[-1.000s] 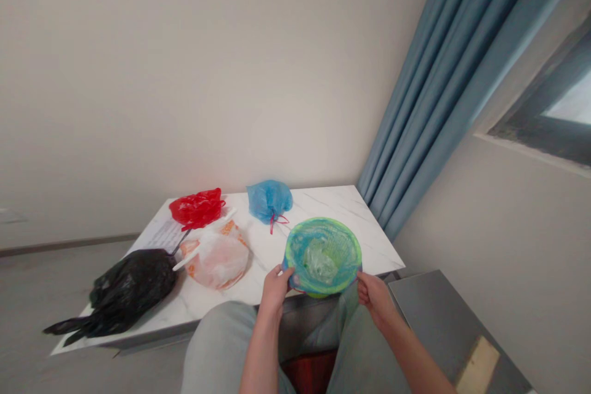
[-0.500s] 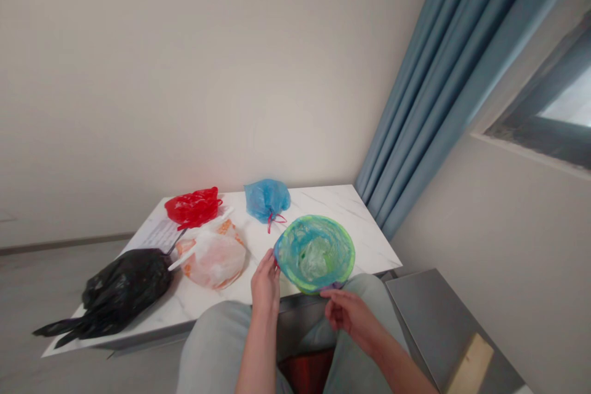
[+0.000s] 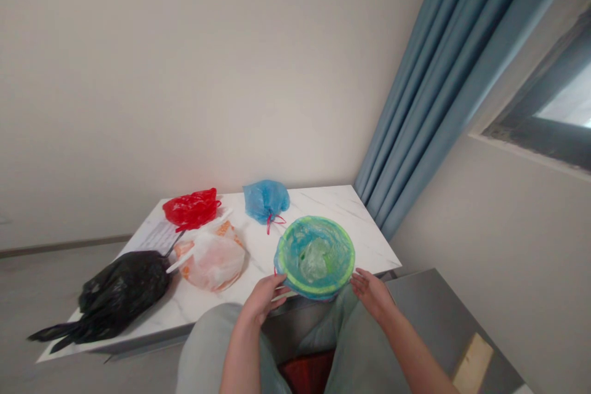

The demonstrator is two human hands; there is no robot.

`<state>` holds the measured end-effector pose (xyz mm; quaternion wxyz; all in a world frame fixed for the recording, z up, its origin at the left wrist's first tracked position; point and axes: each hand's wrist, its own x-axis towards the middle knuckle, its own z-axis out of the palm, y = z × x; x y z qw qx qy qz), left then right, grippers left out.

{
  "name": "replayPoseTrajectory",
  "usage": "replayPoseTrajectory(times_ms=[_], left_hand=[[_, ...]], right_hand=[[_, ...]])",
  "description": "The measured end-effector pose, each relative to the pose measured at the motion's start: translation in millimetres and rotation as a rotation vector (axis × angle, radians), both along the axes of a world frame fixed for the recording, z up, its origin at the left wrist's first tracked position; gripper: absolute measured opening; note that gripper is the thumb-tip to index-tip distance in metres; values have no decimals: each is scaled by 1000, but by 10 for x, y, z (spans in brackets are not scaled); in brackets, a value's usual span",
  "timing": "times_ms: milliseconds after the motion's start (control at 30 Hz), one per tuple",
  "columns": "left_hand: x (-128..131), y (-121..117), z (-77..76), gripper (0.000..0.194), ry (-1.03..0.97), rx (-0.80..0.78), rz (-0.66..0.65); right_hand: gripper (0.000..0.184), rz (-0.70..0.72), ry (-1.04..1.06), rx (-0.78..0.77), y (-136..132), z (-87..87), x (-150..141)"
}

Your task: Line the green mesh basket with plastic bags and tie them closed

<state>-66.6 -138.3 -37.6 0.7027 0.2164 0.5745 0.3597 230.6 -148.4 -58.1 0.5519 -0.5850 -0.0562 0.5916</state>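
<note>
A green-rimmed trash bin [image 3: 348,245] stands at the front of the table, lined with a thin blue plastic bag [image 3: 290,240]. The bag's edge is folded over the rim, and clear, crumpled plastic shows at the bottom. At the front left of the rim, my left hand [image 3: 265,297] has its fingers spread apart against the bag's outer edge. My right hand [image 3: 370,293] is open at the right front side, its fingertips at the rim. Just behind the bin lies a tied blue plastic bag [image 3: 266,200] with red drawstrings.
On the left of the white marbled table [image 3: 323,198] lie a red plastic bag [image 3: 191,209], a white-and-orange bag [image 3: 213,258], a black tied bag [image 3: 122,295] and a printed sheet [image 3: 154,237]. A grey cabinet [image 3: 429,314] with a wooden block [image 3: 473,363] is at right, near blue curtains [image 3: 429,86].
My left hand has moved down along the rim to the front left. My right hand has shifted from the front edge to the right side, its fingers now extended. The bag's front edge hangs lower.
</note>
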Motion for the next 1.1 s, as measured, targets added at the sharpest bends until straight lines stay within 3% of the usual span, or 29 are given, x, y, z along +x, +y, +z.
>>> replayPoseTrajectory(times_ms=[67,200,400,767,933,1100], left_hand=[[-38,-2,0,42,66,25,-53],[-71,23,-20,51,154,67,-17],[26,38,84,45,-91,143,28],[109,79,2,17,-171,97,181],[107,82,14,14,-172,98,184],[123,97,17,24,-182,133,210]], right_hand=[[23,102,80,-25,-65,-90,-56],[21,205,175,-34,-149,-168,-204],[14,226,257,-38,-114,-135,-338],[11,117,114,-51,-141,-66,-343],[24,118,-35,95,-201,53,-360],[42,220,-172,191,-252,196,-374]])
